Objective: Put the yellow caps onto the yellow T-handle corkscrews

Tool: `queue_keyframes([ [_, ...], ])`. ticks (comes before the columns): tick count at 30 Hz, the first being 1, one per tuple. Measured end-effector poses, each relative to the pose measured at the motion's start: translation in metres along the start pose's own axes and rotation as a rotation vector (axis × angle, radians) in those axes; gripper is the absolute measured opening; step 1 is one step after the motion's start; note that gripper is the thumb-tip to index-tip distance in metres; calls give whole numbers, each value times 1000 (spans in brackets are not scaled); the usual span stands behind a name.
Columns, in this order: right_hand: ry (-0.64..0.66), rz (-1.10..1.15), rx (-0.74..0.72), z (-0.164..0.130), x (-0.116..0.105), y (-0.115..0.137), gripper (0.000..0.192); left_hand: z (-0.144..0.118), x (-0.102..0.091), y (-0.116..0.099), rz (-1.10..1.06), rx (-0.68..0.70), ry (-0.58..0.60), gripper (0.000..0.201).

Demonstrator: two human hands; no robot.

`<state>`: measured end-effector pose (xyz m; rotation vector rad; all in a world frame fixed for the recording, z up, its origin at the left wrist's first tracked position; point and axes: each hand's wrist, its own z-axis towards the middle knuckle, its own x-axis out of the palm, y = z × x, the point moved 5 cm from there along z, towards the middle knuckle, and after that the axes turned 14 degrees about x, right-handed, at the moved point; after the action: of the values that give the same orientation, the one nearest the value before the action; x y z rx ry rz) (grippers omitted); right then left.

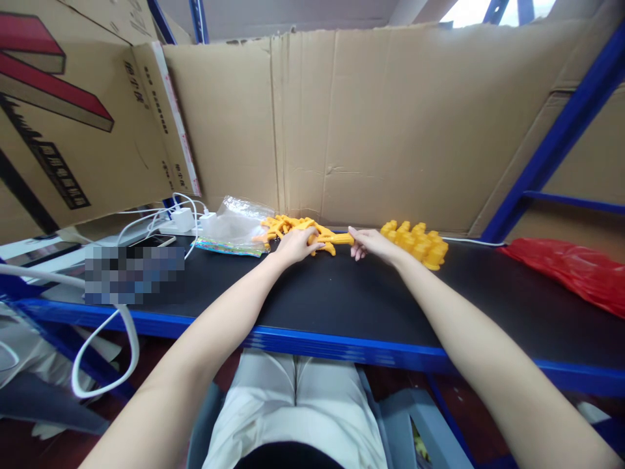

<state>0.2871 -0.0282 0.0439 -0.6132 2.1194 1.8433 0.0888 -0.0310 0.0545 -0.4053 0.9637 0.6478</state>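
1. We reach both bare arms over the black surface (342, 293) towards its far edge, where a cardboard wall (390, 117) stands.
2. Our left hand (295, 244) rests on a loose heap of yellow plastic pieces (286, 227); its fingers curl around one yellow piece (336, 240) that sticks out to the right.
3. Our right hand (368, 243) lies just beside that piece's end, fingers loosely bent; we cannot tell whether they grip it.
4. A tidy stack of yellow pieces (420, 242) sits touching the right wrist, against the cardboard.
5. A clear plastic bag (234, 225) lies left of the heap, with a colourful printed strip along its front edge; what it contains we cannot make out.
6. A white charger (183, 218) and its cables lie further left.
7. A red plastic bag (571, 273) lies at far right, contents hidden.
8. The printed carton (63, 111) at upper left bears red and black markings, too skewed to read.
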Motion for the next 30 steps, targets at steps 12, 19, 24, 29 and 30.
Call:
queue_keyframes([
  [12,47,2,80,-3,2,-2,40,0,1,2,21,-19,-3,36],
  [19,81,-33,-73,1,-2,-5,34,-2,1,5,24,-48,10,35],
  [24,72,-53,-85,8,-3,-8,35,-2,3,7,33,-58,20,35],
  [29,22,-26,-84,7,-7,-6,30,-3,1,6,13,-49,-47,44],
  [30,-3,-17,-74,7,-10,-7,28,-3,0,6,1,-49,-64,47],
])
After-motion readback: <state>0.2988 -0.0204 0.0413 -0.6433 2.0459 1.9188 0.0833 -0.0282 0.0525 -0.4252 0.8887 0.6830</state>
